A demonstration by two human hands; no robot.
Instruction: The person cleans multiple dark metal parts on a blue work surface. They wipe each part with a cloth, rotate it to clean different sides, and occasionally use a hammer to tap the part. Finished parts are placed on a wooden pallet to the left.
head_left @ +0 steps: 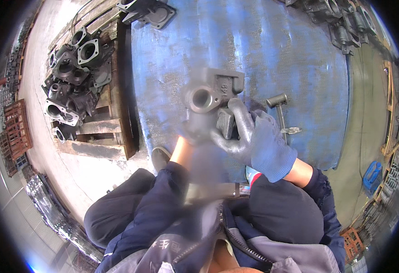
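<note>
A grey metal casting (202,98) with a round bore and a raised block-like arm is held up over the blue tabletop (272,59). My right hand (254,141), in a blue glove with grey-coated fingers, closes its thumb and fingers around a dark rectangular part at the casting's lower right. My left hand (191,132) is at the casting's lower left, but a hazy smear covers its fingers, so their grip cannot be made out. A metal hammer (278,101) lies on the tabletop just right of my right hand.
On the left, a wooden pallet (100,149) carries a heap of flanged castings (74,73). More castings (151,13) sit at the table's far left corner, and others (345,27) at its far right. A blue object (372,178) is on the floor at right.
</note>
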